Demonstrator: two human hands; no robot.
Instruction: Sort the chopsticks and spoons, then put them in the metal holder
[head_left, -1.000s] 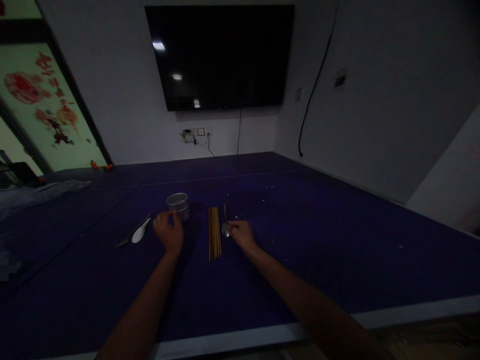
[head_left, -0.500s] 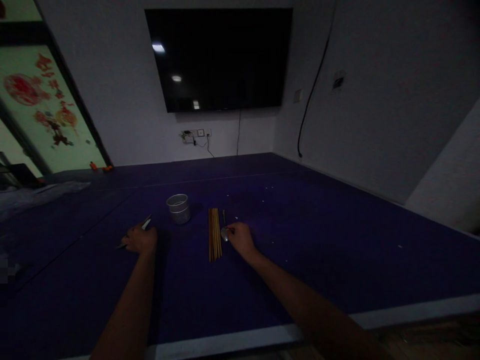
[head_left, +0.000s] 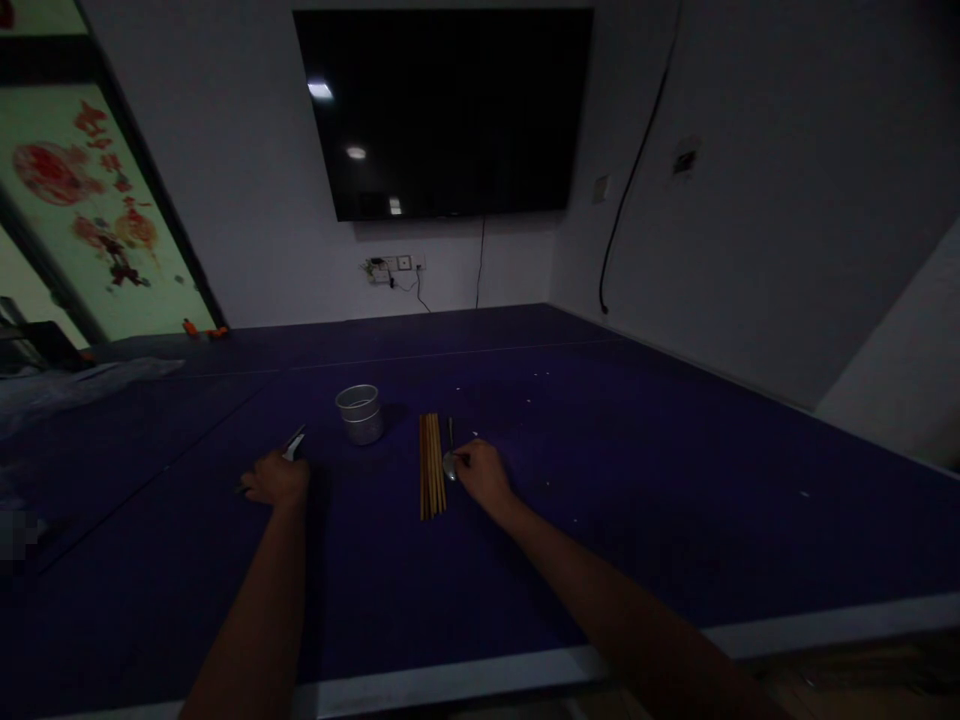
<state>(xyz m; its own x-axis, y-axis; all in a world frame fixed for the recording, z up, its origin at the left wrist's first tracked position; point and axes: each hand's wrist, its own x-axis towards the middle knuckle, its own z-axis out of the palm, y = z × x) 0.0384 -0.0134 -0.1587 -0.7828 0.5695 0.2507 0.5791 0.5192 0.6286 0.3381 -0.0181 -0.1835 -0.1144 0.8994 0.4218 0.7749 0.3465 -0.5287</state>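
Note:
At the left, my left hand (head_left: 276,478) is closed over slim metal utensils (head_left: 295,445), whose narrow ends stick out past the fingers on both sides; their exact kind is hidden. My right hand (head_left: 484,474) pinches at the bowl of a small metal spoon (head_left: 450,464), which lies on the table with its handle pointing away from me. Directly left of that spoon, several wooden chopsticks (head_left: 432,468) lie side by side in a tight row. An upright silver metal cup (head_left: 360,416) stands between my left hand and the chopsticks.
The blue-purple tabletop (head_left: 675,480) has a white front edge (head_left: 450,680) and small white scraps scattered at the right. Clear plastic sheeting (head_left: 82,390) lies at the far left. A television (head_left: 450,110) hangs on the wall behind, with sockets and cables (head_left: 394,268) below.
My left hand has shifted slightly and the utensils in it have turned a little. My right hand stays at the spoon. The whole view has moved slightly.

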